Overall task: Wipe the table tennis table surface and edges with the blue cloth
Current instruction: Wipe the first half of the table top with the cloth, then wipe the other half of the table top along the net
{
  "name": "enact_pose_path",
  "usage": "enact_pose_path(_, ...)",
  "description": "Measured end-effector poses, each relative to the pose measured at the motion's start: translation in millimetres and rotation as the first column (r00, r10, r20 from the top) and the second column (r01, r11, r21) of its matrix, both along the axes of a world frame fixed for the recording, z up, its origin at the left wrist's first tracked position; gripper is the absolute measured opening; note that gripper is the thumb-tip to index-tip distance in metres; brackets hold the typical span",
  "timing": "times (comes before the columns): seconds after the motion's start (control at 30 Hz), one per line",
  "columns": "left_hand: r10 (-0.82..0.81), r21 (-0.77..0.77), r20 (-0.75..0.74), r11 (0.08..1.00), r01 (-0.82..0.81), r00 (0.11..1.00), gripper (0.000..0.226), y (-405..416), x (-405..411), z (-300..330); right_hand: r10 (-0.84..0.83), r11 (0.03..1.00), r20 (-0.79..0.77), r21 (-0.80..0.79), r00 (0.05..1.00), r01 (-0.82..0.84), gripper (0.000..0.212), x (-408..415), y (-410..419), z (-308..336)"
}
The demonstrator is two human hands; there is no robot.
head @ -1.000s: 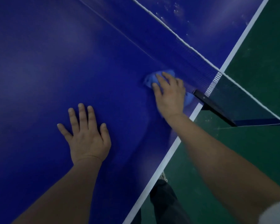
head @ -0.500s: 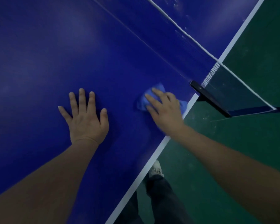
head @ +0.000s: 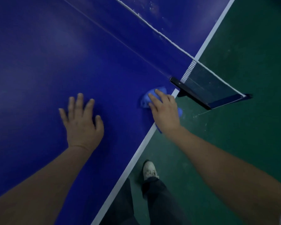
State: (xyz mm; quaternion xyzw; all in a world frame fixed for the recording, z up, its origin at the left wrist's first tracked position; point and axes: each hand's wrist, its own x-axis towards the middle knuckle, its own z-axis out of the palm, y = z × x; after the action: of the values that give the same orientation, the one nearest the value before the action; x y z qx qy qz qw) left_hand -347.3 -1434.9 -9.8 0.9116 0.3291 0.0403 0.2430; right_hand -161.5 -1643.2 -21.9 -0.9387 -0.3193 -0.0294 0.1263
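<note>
1. Most of the blue cloth (head: 145,99) is hidden under the right hand (head: 165,111); only a crumpled bunch shows ahead of the fingertips, with small scraps at the hand's outer side and below the wrist.
2. The right palm and thumb are out of sight, so the grip underneath cannot be read. The visible fingers lie spread and nearly straight, pressing the cloth onto the table tennis table (head: 39,70).
3. The room is dim. The far half of the table beyond the net (head: 206,83) shows pale specks whose nature cannot be made out. The lower right corner of the view cuts off a pale sleeve.
4. The cloth lies at the table's right side edge, over the white sideline (head: 136,155), just beside the black net clamp (head: 190,93), and part of it overhangs the edge.
5. The left hand (head: 82,122) rests flat on the table with its fingers released and splayed, holding nothing, well apart from the cloth.
6. Against half a second ago, the right hand and cloth have moved outward to the edge; the left hand has stayed planted.
7. A dark trouser leg (head: 161,200) and a pale shoe (head: 149,170) stand on the green floor (head: 234,143) below the edge.
</note>
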Motion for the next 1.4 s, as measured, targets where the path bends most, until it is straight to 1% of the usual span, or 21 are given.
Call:
enact_pose_path(0.07, -0.125, 0.001, 0.016, 0.992, 0.125, 0.992, 0.061, -35, 5, 3, -0.084, 0.996, -0.032, -0.033, 0.996, 0.083, 0.037, 23, 21, 7)
enact_pose_path(0.13, -0.228, -0.005, -0.002, 0.974, 0.228, 0.974, 0.062, -66, 8, 5, -0.162, 0.980, -0.053, -0.126, 0.985, 0.155, 0.041, 47, 19, 8)
enact_pose_path(0.2, -0.284, -0.023, -0.035, 0.959, 0.283, 0.958, 0.063, -90, 9, 4, -0.114, 0.959, -0.034, -0.263, 0.993, 0.102, 0.051, 58, 2, 11)
enact_pose_path(0.23, -0.298, -0.034, -0.055, 0.954, 0.297, 0.953, 0.064, -98, 9, 3, -0.071, 0.934, -0.061, -0.355, 0.996, 0.044, 0.051, 56, -9, 16)
enact_pose_path(0.27, -0.307, -0.046, -0.073, 0.951, 0.305, 0.949, 0.065, -104, 9, 4, -0.074, 0.902, -0.101, -0.431, 0.992, 0.023, 0.045, 53, -21, 16)
enact_pose_path(0.33, -0.312, -0.069, -0.099, 0.949, 0.307, 0.945, 0.066, -114, 10, 7, -0.233, 0.816, -0.138, -0.566, 0.963, 0.116, 0.042, 40, -59, 16)
enact_pose_path(0.37, -0.314, -0.077, -0.102, 0.949, 0.307, 0.944, 0.065, -118, 11, 10, -0.299, 0.752, -0.166, -0.647, 0.940, 0.125, 0.039, 32, -85, 19)
enact_pose_path(0.4, -0.315, -0.084, -0.107, 0.948, 0.307, 0.943, 0.064, -122, 11, 12, -0.342, 0.724, -0.217, -0.681, 0.914, 0.110, 0.042, 19, -114, 23)
enact_pose_path(0.43, -0.310, -0.089, -0.112, 0.949, 0.301, 0.944, 0.063, -126, 11, 15, -0.334, 0.750, -0.233, -0.652, 0.913, 0.108, 0.048, 9, -141, 23)
enact_pose_path(0.47, -0.298, -0.092, -0.112, 0.953, 0.289, 0.948, 0.063, -130, 12, 18, -0.318, 0.803, -0.244, -0.583, 0.916, 0.124, 0.049, -1, -165, 20)
enact_pose_path(0.5, -0.292, -0.097, -0.112, 0.955, 0.282, 0.950, 0.063, -135, 13, 20, -0.310, 0.855, -0.249, -0.496, 0.917, 0.154, 0.047, -10, -182, 20)
enact_pose_path(0.53, -0.296, -0.105, -0.115, 0.953, 0.284, 0.948, 0.062, -140, 13, 22, -0.259, 0.907, -0.258, -0.396, 0.931, 0.143, 0.046, -17, -199, 17)
enact_pose_path(0.6, -0.318, -0.115, -0.119, 0.945, 0.305, 0.941, 0.061, -152, 16, 25, -0.215, 0.958, -0.296, -0.249, 0.930, 0.142, 0.039, -27, -217, 23)
enact_pose_path(0.7, -0.340, -0.142, -0.101, 0.935, 0.325, 0.935, 0.057, -176, 27, 30, -0.082, 0.996, -0.236, -0.057, 0.968, 0.070, 0.038, -21, -233, 31)
enact_pose_path(0.77, -0.328, -0.165, -0.091, 0.936, 0.310, 0.940, 0.057, -195, 40, 38, 0.049, 0.999, -0.221, 0.026, 0.974, -0.044, 0.046, -10, -241, 35)
enact_pose_path(0.83, -0.311, -0.179, -0.098, 0.940, 0.291, 0.945, 0.058, -218, 54, 47, 0.185, 0.982, -0.239, 0.089, 0.953, -0.168, 0.053, 5, -251, 39)
enact_pose_path(0.9, -0.287, -0.172, -0.100, 0.948, 0.267, 0.953, 0.056, -246, 68, 55, 0.325, 0.945, -0.224, 0.124, 0.919, -0.304, 0.056, 21, -268, 41)
enact_pose_path(1.0, -0.245, -0.181, -0.099, 0.957, 0.225, 0.964, 0.061, -294, 91, 63, 0.414, 0.907, -0.192, 0.175, 0.890, -0.384, 0.051, 55, -301, 49)
enact_pose_path(1.1, -0.267, -0.191, -0.082, 0.950, 0.247, 0.960, 0.058, -348, 121, 69, 0.413, 0.905, -0.198, 0.201, 0.889, -0.376, 0.046, 99, -338, 59)
enact_pose_path(1.23, -0.289, -0.204, -0.014, 0.938, 0.280, 0.957, 0.051, -403, 168, 75, 0.407, 0.912, -0.219, 0.158, 0.887, -0.380, 0.045, 164, -376, 71)
enact_pose_path(1.4, -0.241, -0.228, 0.095, 0.939, 0.257, 0.966, 0.053, -429, 232, 82, 0.465, 0.886, -0.225, 0.127, 0.857, -0.447, 0.047, 253, -370, 85)
